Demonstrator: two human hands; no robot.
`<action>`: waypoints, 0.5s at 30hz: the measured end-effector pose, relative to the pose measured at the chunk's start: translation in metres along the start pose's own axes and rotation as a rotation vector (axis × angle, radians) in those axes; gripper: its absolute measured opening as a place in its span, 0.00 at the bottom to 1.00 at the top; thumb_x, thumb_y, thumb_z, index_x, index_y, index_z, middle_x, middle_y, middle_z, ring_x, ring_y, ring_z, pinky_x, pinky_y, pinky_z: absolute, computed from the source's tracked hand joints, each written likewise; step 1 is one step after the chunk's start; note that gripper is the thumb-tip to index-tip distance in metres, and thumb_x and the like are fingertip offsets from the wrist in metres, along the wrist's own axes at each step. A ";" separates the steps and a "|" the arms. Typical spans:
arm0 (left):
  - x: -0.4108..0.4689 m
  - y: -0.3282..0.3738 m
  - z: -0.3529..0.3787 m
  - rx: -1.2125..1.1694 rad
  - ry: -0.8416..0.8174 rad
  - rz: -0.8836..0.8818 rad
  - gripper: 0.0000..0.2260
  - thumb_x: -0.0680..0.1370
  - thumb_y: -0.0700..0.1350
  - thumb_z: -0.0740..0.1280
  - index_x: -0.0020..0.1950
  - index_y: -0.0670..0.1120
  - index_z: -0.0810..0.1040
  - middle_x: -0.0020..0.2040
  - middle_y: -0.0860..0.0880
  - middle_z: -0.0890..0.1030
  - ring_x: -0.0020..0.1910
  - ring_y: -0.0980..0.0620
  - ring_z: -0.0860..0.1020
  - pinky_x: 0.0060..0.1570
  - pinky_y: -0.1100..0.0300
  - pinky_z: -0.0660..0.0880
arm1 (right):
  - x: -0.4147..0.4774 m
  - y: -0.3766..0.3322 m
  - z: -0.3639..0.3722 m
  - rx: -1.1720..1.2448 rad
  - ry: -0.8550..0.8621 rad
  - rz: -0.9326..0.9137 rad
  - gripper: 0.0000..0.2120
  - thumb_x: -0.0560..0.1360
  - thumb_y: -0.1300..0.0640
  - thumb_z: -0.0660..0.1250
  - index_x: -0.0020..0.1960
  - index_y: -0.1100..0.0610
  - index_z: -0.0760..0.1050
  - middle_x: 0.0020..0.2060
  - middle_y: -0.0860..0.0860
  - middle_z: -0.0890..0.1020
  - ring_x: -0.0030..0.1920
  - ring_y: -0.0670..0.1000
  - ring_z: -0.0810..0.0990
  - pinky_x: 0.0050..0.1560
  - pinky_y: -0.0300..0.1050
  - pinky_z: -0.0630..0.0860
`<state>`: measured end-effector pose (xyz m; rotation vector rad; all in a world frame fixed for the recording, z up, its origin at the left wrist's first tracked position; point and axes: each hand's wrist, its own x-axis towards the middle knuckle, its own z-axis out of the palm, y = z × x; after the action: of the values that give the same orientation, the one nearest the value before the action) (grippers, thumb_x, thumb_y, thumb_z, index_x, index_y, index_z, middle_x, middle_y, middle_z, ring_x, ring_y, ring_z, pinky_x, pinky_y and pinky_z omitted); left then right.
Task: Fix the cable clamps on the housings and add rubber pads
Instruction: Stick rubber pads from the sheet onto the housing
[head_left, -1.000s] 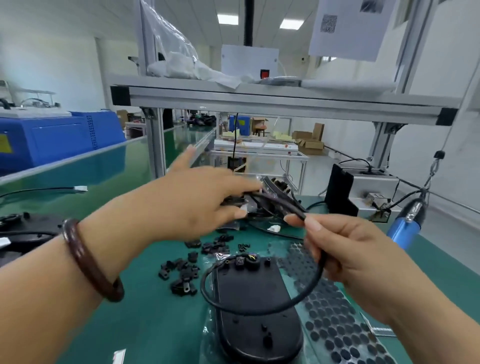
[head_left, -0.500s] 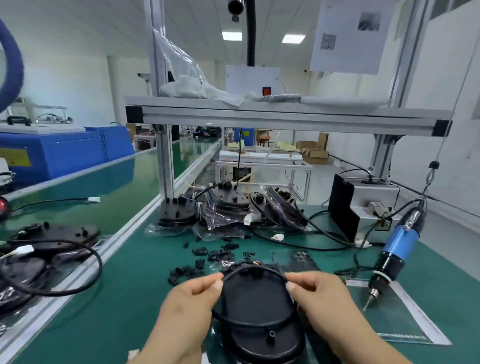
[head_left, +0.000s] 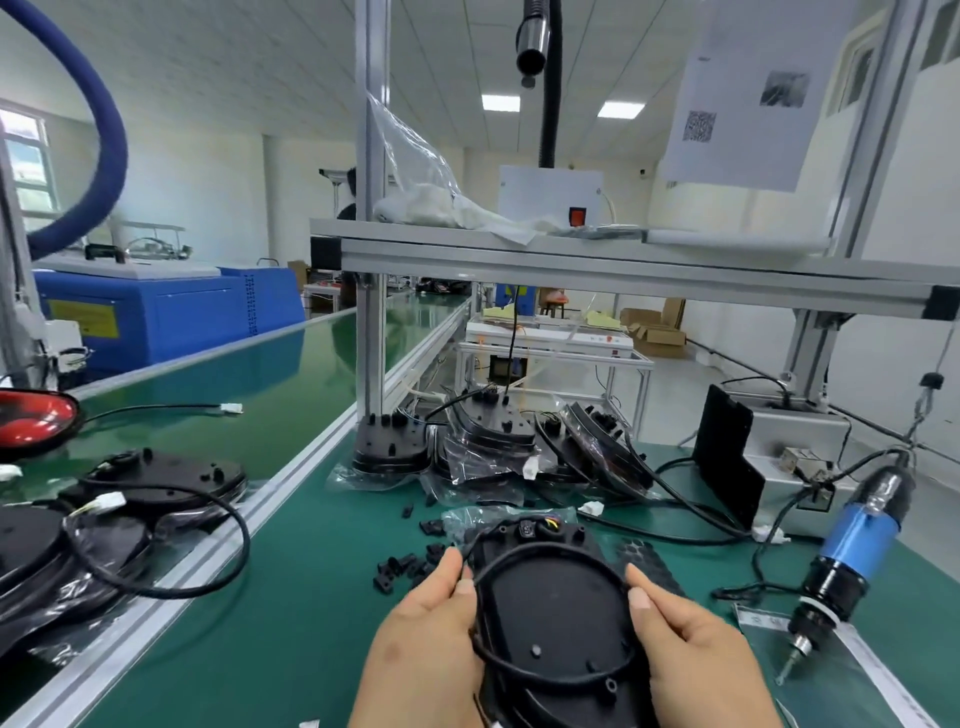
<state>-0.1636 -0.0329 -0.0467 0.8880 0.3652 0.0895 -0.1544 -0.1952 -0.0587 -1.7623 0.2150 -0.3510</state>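
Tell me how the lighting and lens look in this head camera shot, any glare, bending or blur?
Head view: even overhead light from ceiling panels, only soft shadows; the green conveyor belt mirrors the blue machine; the wide lens bows the shelf beam and tilts the right upright; the hanging sheet is too soft to read; the black housing shows little detail.

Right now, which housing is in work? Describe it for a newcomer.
On the green bench, left of the blue screwdriver, one black oval housing lies flat nearest the camera. Unlike the bagged housings leaning behind, its cable loop on top is held by the left hand and right hand.
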 end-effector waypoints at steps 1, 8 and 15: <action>-0.002 0.005 0.001 -0.021 -0.004 0.025 0.17 0.79 0.31 0.58 0.68 0.39 0.71 0.60 0.43 0.78 0.52 0.46 0.79 0.46 0.56 0.74 | 0.004 -0.005 0.002 0.023 -0.003 -0.020 0.10 0.76 0.59 0.68 0.54 0.49 0.83 0.39 0.36 0.79 0.40 0.33 0.73 0.36 0.27 0.67; -0.002 0.056 -0.008 -0.198 0.063 0.221 0.18 0.80 0.32 0.57 0.69 0.40 0.70 0.55 0.45 0.81 0.39 0.56 0.77 0.35 0.63 0.71 | 0.035 -0.042 0.068 0.256 -0.182 -0.014 0.08 0.77 0.61 0.67 0.47 0.51 0.84 0.44 0.48 0.86 0.51 0.52 0.83 0.60 0.53 0.76; 0.030 0.114 -0.054 -0.270 0.285 0.390 0.17 0.81 0.35 0.58 0.69 0.46 0.71 0.44 0.52 0.83 0.33 0.59 0.78 0.32 0.65 0.75 | 0.054 -0.079 0.180 0.386 -0.504 0.061 0.07 0.78 0.61 0.66 0.51 0.56 0.83 0.47 0.53 0.86 0.50 0.56 0.84 0.57 0.57 0.79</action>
<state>-0.1462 0.0862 0.0020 0.6684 0.4294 0.6164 -0.0451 -0.0305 -0.0096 -1.4039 -0.1532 0.0993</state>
